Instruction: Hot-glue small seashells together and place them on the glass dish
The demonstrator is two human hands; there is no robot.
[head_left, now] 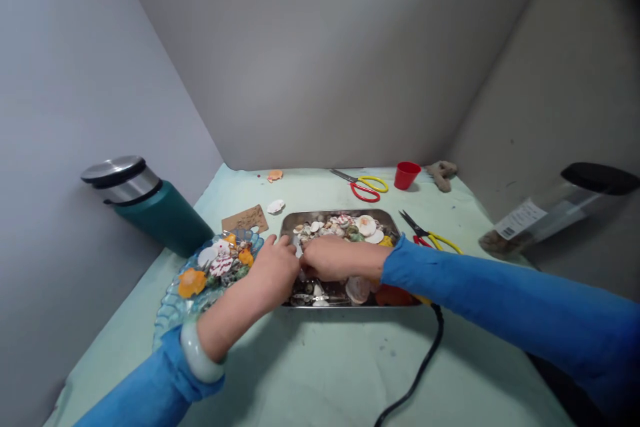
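A metal tray (pixel 340 214) full of seashells lies in front of me. My right hand (pixel 325 258) reaches into its left half, fingers bent down among the shells; whatever they pinch is hidden. At the tray's left edge is my left hand (pixel 276 268), its fingers curled and close to the right fingertips. I cannot make out what it holds. Pale round shells (pixel 367 225) show at the back of the tray, and a larger shell (pixel 357 289) near the front. Left of the tray, a blue glass plate (pixel 167 310) carries an orange shell (pixel 192 282) and other shells, partly behind my left arm.
A green bottle (pixel 160 217) stands at left. Behind the tray are a brown card (pixel 245 219), a white shell (pixel 275 206), scissors (pixel 367 188) and a red cup (pixel 407 175). To the right lie pliers-like cutters (pixel 430 238) and a clear jar (pixel 535 220). A black cable (pixel 423 373) runs forward.
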